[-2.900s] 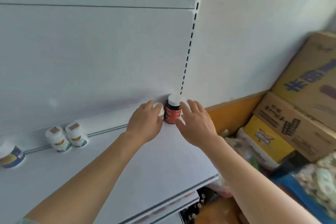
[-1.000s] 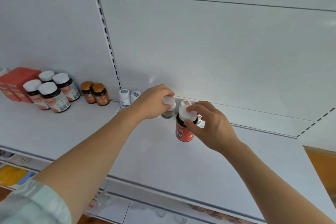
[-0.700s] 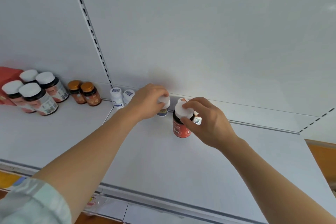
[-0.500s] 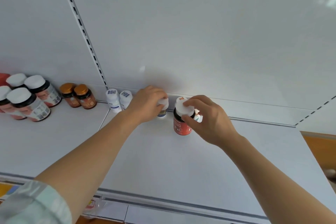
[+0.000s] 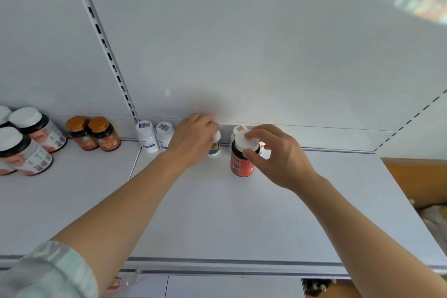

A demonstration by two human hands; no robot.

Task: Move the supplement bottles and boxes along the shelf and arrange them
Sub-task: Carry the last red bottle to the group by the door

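Seen from the head camera, a person reaches with both bare arms over a white shelf [image 5: 217, 220] backed by a pale panel wall. The left hand [image 5: 193, 138] curls over a small white-capped bottle [image 5: 216, 145] standing at the back edge of the shelf, fingers wrapped round its top. The right hand [image 5: 278, 155] pinches the white cap of a red-labelled bottle [image 5: 240, 164] marked "Fe", which stands upright on the shelf just right of the small one; thumb and fingertips close on the cap's rim. Behind it, partly hidden, another white-capped bottle [image 5: 238, 129] shows an orange patch on its lid. To the left, just beside the left hand, stand 2 white bottles [image 5: 154, 136]; farther left, 2 amber bottles [image 5: 93, 133] with gold caps; at the frame's edge, 3 dark bottles [image 5: 29, 140] with white caps. A pale sleeve [image 5: 48, 273] covers the left upper arm.
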